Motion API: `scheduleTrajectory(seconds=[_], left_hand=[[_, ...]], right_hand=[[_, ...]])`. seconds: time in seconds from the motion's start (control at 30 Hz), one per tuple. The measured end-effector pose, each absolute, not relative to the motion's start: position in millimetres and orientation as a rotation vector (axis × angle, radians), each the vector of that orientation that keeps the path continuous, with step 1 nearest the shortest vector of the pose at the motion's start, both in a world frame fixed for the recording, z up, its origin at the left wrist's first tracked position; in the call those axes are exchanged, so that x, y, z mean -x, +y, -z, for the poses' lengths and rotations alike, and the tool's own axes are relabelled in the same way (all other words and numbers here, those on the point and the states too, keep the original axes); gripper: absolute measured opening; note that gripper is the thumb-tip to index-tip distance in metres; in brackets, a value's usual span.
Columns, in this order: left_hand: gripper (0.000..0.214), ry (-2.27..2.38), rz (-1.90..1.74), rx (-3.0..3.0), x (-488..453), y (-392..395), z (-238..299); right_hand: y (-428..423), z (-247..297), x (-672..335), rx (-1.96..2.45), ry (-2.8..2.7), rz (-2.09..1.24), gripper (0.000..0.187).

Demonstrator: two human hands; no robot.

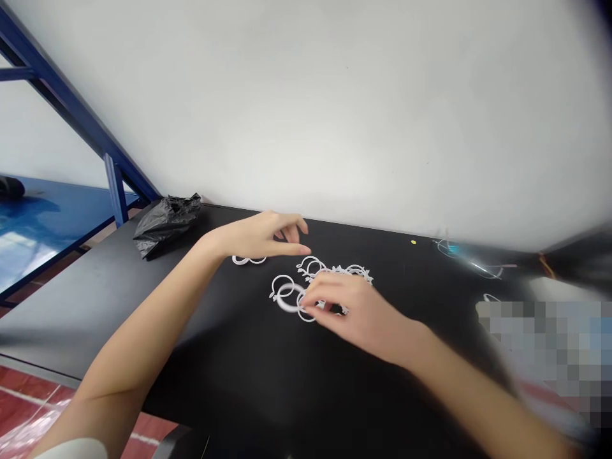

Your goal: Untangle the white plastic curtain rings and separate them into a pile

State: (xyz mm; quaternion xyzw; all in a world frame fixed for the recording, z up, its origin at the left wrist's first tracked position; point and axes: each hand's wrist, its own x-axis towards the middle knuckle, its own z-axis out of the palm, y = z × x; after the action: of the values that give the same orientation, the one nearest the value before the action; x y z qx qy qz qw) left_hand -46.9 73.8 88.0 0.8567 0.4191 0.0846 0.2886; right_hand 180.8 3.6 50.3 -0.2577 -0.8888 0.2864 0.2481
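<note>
My right hand [351,303] is closed in a pinch on a white ring [289,310], which looks smeared by motion at my fingertips. Behind and beneath it lie thin white rings with small knobs, one thin ring [283,276] overlapping the held one in view. Several more make up a pile of white rings [356,270] just beyond my right hand and partly hidden by it. Over the table to the left, my left hand [270,236] has its thumb stretched out and its fingers bent but apart, holding nothing. Below it, two white rings [241,260] are partly covered.
A crumpled black plastic bag [167,220] sits at the back left of the black table [268,389]. Toward the right are a clear plastic piece [471,264], a yellow speck [414,242] and a blurred-out object [549,357]. A white wall [335,127] rises behind; a blue frame [81,95] stands left.
</note>
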Motion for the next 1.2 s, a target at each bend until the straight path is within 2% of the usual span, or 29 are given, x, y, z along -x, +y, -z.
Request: scheduleTrajectory(seconds=[0.07, 0.13, 0.33, 0.57, 0.73, 0.9, 1.2], left_hand=[[0.040, 0.910, -0.222, -2.277, 33, 51, -103], [0.050, 0.773, -0.207, -2.332, 20, 28, -113], [0.039, 1.029, -0.524, -2.507, -5, -2, -108], [0.050, 0.985, -0.896, -2.827, -7, 6, -96], [0.045, 0.877, -1.078, -2.972, -9, 6, -96], [0.037, 0.786, -1.136, -2.996, -10, 4, -98], [0.038, 0.783, -1.065, -2.982, -9, 6, -98]], right_hand=[[6, -68, -192, 0.662, -2.274, -0.671, 0.013], [5, -84, -202, 0.641, -2.248, -0.595, 0.013], [-5, -110, -219, 0.736, -2.221, -0.356, 0.012], [-7, -113, -223, 0.768, -2.219, -0.275, 0.009], [-12, -116, -224, 0.769, -2.289, -0.276, 0.010], [-16, -115, -227, 0.689, -2.288, -0.211, 0.014], [-17, -113, -228, 0.661, -2.288, -0.188, 0.012]])
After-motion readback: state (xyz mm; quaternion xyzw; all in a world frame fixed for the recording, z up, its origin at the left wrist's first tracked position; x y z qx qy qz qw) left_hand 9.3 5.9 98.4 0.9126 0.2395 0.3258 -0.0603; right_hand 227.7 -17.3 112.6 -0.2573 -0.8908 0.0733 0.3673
